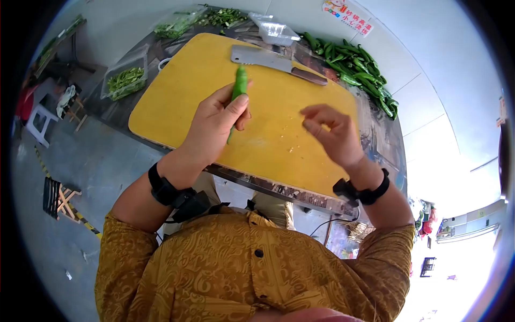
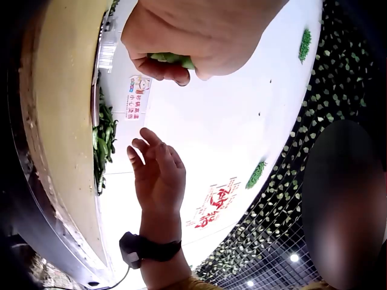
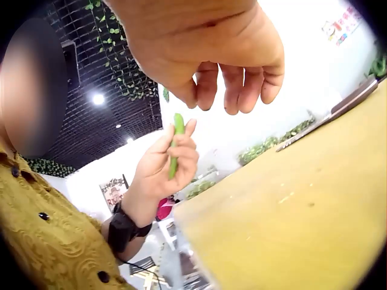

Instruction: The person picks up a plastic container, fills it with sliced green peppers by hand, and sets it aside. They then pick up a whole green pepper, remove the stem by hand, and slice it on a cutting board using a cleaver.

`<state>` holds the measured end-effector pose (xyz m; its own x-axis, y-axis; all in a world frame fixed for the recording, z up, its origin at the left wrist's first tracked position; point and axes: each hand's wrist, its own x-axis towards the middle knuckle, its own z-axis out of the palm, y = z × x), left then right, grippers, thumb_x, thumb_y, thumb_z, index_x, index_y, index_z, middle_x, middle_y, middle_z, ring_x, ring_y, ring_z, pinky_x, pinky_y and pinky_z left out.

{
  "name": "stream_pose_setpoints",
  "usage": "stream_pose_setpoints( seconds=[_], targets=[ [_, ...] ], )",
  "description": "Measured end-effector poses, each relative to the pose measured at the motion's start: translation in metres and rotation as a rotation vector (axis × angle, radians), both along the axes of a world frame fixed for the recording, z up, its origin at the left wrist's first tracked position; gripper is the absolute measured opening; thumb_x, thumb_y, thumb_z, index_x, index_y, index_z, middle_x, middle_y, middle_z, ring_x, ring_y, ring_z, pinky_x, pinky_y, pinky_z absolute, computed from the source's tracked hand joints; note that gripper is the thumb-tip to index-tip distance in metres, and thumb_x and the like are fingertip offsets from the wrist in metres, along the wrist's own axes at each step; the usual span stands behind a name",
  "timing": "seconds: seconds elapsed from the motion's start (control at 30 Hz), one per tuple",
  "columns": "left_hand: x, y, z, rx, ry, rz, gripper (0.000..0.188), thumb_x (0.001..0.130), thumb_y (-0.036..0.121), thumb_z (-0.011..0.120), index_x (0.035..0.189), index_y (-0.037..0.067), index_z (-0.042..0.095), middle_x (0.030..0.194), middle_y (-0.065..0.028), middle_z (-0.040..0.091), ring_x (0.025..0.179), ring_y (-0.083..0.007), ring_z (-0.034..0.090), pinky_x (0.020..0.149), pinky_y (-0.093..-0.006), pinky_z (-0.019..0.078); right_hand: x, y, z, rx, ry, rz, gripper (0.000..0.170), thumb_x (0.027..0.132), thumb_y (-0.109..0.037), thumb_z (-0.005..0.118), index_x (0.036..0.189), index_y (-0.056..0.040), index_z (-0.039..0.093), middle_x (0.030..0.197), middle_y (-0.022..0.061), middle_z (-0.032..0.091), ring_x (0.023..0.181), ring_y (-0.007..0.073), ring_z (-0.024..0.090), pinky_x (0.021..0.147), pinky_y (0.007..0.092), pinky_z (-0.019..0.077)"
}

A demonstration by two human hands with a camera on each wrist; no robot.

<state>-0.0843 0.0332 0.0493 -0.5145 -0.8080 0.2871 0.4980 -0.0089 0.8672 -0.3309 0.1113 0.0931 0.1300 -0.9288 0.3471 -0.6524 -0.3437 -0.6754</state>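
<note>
My left hand [image 1: 213, 119] grips a long green chili pepper [image 1: 240, 81] upright above the yellow cutting board [image 1: 171, 102]. The pepper's blunt end sticks up past the thumb, and its thin tip hangs below the fingers. To the right, my right hand [image 1: 338, 137] hovers over the board with loosely bent fingers [image 3: 234, 90] and nothing between them. Pale seeds [image 1: 291, 149] are scattered on the board between the hands. A cleaver [image 1: 263, 57] with a brown wooden handle lies flat across the board's far side.
Whole green peppers [image 1: 365, 75] are heaped at the back right against the wall. A clear plastic tray [image 1: 276, 33] stands behind the cleaver. Cut green pieces fill a clear container [image 1: 126, 80] at the left, and more greens [image 1: 222, 17] lie at the back.
</note>
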Motion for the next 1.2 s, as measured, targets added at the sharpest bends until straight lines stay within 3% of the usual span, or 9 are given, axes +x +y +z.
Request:
stream_pose_setpoints(
  seconds=[0.27, 0.4, 0.43, 0.53, 0.57, 0.67, 0.77, 1.07, 1.2],
  targets=[
    [-0.005, -0.004, 0.009, -0.546, -0.373, 0.233, 0.033, 0.095, 0.024, 0.059, 0.117, -0.001, 0.06, 0.081, -0.006, 0.062, 0.071, -0.0127, 0.056, 0.066, -0.0263, 0.046, 0.033, -0.016, 0.027, -0.098, -0.069, -0.034, 0.022, 0.089, -0.015, 0.065, 0.102, 0.0019, 0.063, 0.087, 0.0081, 0.067, 0.078, 0.0145, 0.061, 0.073, 0.0278, 0.0501],
    [-0.017, -0.011, 0.021, -0.738, -0.405, 0.219, 0.031, 0.093, 0.023, 0.062, 0.113, 0.001, 0.062, 0.085, -0.013, 0.065, 0.07, -0.0189, 0.06, 0.065, -0.0298, 0.0487, 0.043, -0.015, 0.04, -0.073, 0.121, -0.046, 0.028, 0.091, -0.025, 0.065, 0.084, 0.0027, 0.063, 0.066, 0.0125, 0.059, 0.057, 0.0223, 0.056, 0.055, 0.0335, 0.0456],
    [-0.017, -0.011, 0.026, -0.774, -0.441, 0.213, 0.03, 0.092, 0.023, 0.062, 0.112, 0.001, 0.062, 0.086, -0.0146, 0.066, 0.069, -0.0209, 0.061, 0.065, -0.0306, 0.0492, 0.044, -0.015, 0.036, -0.151, 0.134, -0.039, 0.032, 0.092, -0.026, 0.062, 0.078, 0.0024, 0.062, 0.061, 0.0164, 0.054, 0.053, 0.0301, 0.051, 0.05, 0.0372, 0.0421],
    [-0.022, -0.009, 0.025, -0.821, -0.411, 0.157, 0.029, 0.092, 0.023, 0.063, 0.11, 0.0, 0.062, 0.085, -0.0163, 0.065, 0.069, -0.0256, 0.062, 0.064, -0.0312, 0.0497, 0.041, -0.009, 0.033, -0.168, 0.162, -0.02, 0.031, 0.093, -0.024, 0.059, 0.076, 0.0019, 0.061, 0.063, 0.0181, 0.055, 0.055, 0.0349, 0.051, 0.05, 0.0382, 0.0426],
    [-0.02, -0.009, 0.026, -0.819, -0.483, 0.098, 0.032, 0.094, 0.021, 0.06, 0.117, -0.001, 0.06, 0.092, -0.0117, 0.067, 0.078, -0.0149, 0.061, 0.071, -0.0271, 0.0488, 0.042, -0.007, 0.032, -0.221, 0.142, -0.01, 0.03, 0.093, -0.021, 0.058, 0.074, 0.0017, 0.061, 0.062, 0.0189, 0.055, 0.055, 0.0375, 0.052, 0.049, 0.0396, 0.0425],
    [-0.024, -0.004, 0.026, -0.847, -0.42, 0.133, 0.028, 0.091, 0.022, 0.064, 0.109, 0.001, 0.063, 0.081, -0.0159, 0.064, 0.068, -0.0263, 0.062, 0.063, -0.0324, 0.0493, 0.041, 0.0, 0.034, -0.156, 0.091, -0.007, 0.03, 0.093, -0.021, 0.058, 0.074, 0.0016, 0.061, 0.062, 0.0193, 0.055, 0.056, 0.0379, 0.053, 0.05, 0.0399, 0.0432],
    [-0.026, -0.002, 0.03, -0.877, -0.419, 0.12, 0.027, 0.09, 0.021, 0.064, 0.109, 0.002, 0.063, 0.08, -0.0151, 0.064, 0.067, -0.0271, 0.061, 0.062, -0.0329, 0.0489, 0.042, 0.004, 0.034, -0.125, 0.114, -0.044, 0.03, 0.094, -0.022, 0.057, 0.076, 0.0015, 0.061, 0.064, 0.0211, 0.056, 0.057, 0.0383, 0.053, 0.051, 0.0393, 0.044],
    [-0.032, 0.008, 0.038, -0.873, -0.451, 0.1, 0.023, 0.091, 0.015, 0.062, 0.109, 0.002, 0.063, 0.078, -0.014, 0.064, 0.064, -0.0253, 0.06, 0.06, -0.0321, 0.0482, 0.036, 0.004, 0.016, 0.111, -0.394, -0.003, 0.047, 0.101, -0.034, 0.045, 0.068, -0.0015, 0.054, 0.058, -0.002, 0.045, 0.055, 0.0078, 0.038, 0.05, 0.0263, 0.0366],
    [-0.032, 0.012, 0.04, -0.85, -0.47, 0.079, 0.023, 0.09, 0.015, 0.063, 0.109, 0.002, 0.063, 0.079, -0.0143, 0.064, 0.064, -0.0247, 0.06, 0.059, -0.0319, 0.0484, 0.035, 0.005, 0.009, 0.172, -0.568, 0.025, 0.047, 0.1, -0.034, 0.045, 0.064, -0.0038, 0.051, 0.057, -0.0026, 0.042, 0.053, 0.0077, 0.035, 0.049, 0.025, 0.0334]
  ],
)
